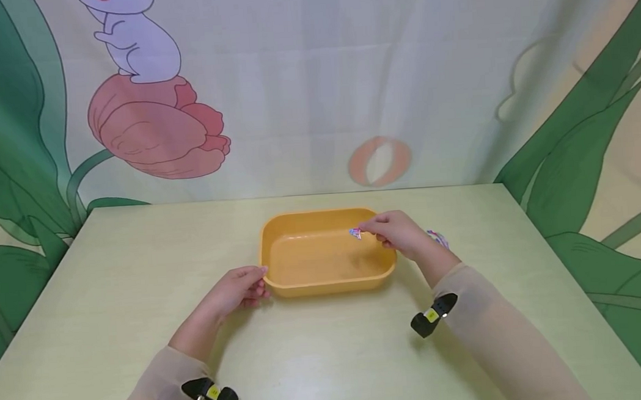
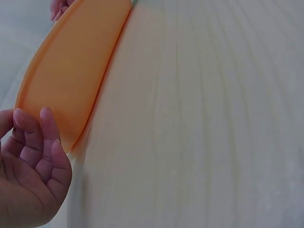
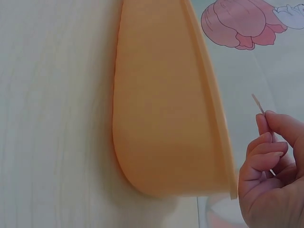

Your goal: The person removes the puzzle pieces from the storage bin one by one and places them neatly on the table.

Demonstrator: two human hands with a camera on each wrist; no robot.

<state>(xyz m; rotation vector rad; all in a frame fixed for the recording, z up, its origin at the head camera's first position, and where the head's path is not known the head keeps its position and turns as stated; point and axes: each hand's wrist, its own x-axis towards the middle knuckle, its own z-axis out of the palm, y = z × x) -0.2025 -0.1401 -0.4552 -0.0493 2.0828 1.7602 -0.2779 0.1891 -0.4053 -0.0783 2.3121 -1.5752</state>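
Note:
A yellow-orange rectangular plastic tray (image 1: 325,283) sits on the table, its inside bare in the head view. My left hand (image 1: 243,288) pinches the rim at its near left corner, thumb and index finger at the edge; the left wrist view shows the other fingers curled by the tray's outer wall (image 2: 71,76). Above the right part of the tray, my right hand (image 1: 396,232) holds a small, flat, colourful patterned piece (image 1: 355,233) between thumb and index finger. Edge-on, the piece (image 3: 257,103) looks thin in the right wrist view. What it is exactly cannot be made out.
Behind my right wrist, more colourful patterned material (image 1: 438,237) lies on the table, mostly hidden by the arm. The pale wooden table (image 1: 319,353) ends at the back against a printed curtain (image 1: 292,104). Black wrist cameras (image 1: 435,315) are strapped to both sleeves.

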